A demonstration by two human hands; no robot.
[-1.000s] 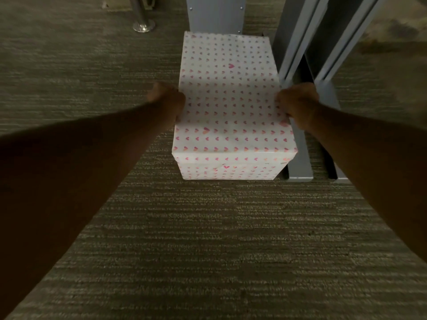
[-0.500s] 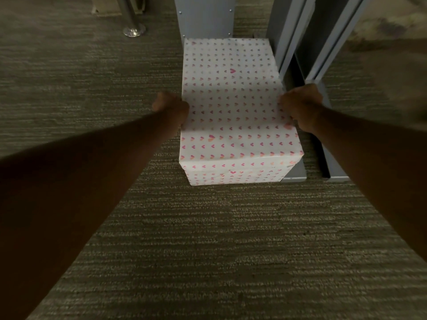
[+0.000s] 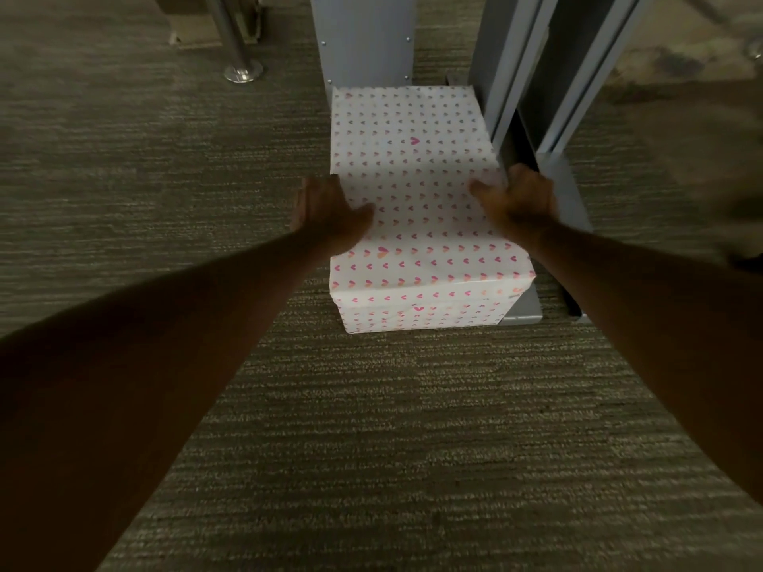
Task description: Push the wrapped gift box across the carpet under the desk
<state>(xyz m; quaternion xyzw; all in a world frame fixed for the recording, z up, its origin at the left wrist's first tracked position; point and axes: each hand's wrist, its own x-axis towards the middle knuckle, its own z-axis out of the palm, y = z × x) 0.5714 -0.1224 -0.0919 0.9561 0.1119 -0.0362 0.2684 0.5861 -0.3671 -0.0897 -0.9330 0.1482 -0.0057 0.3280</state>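
The wrapped gift box (image 3: 413,158), white paper with small pink hearts, sits on the grey carpet (image 3: 371,427). Its far end touches a grey desk panel (image 3: 363,39), and its right side lies along a grey desk leg (image 3: 512,55). My left hand (image 3: 326,212) is on the box's left edge, thumb on top and fingers down the side. My right hand (image 3: 516,196) clasps the right edge the same way, squeezed between the box and the desk leg. The lower parts of both side faces are hidden.
The flat grey foot (image 3: 526,311) of the desk leg runs beside the box's near right corner. A second grey upright (image 3: 586,68) stands further right. A chrome pole with a round base (image 3: 242,70) stands at the back left. Carpet stretches to the left and toward me.
Both hands have gone from closed fists against the box's sides to thumbs spread over its top. The view has tilted, so the box sits lower in frame, still against the desk panel.
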